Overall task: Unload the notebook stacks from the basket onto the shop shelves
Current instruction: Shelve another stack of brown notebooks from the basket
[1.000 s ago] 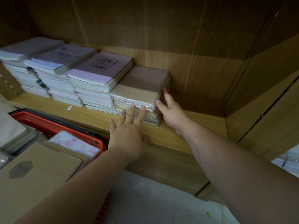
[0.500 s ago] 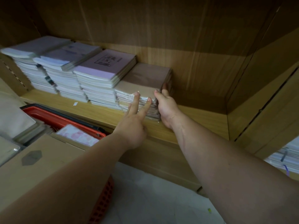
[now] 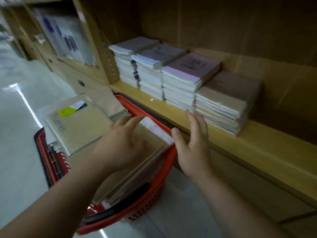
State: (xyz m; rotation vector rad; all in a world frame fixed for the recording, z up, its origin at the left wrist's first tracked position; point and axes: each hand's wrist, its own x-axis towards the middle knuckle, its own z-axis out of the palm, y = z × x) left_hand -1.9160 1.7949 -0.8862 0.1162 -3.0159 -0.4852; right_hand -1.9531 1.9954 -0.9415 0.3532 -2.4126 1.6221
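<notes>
A red basket [image 3: 159, 191] stands on the floor against the wooden shelf [image 3: 257, 148], full of notebook stacks. My left hand [image 3: 121, 145] lies with loose fingers on top of a brown kraft stack [image 3: 147, 160] in the basket. My right hand [image 3: 193, 145] hovers open, palm inward, at the right end of that stack, by the basket rim. On the shelf a brown kraft stack [image 3: 226, 100] stands free, next to several white and lilac stacks [image 3: 185, 78].
A wrapped beige notebook [image 3: 77, 124] with a yellow label lies on top at the basket's left. The shelf board to the right of the brown stack is bare. More wrapped goods [image 3: 68, 40] fill the shelf bay on the left. Pale glossy floor [image 3: 20, 117] lies on the left.
Both hands have left the brown stack on the shelf and come down and left to the basket. The view has swung left, so the basket shows in full.
</notes>
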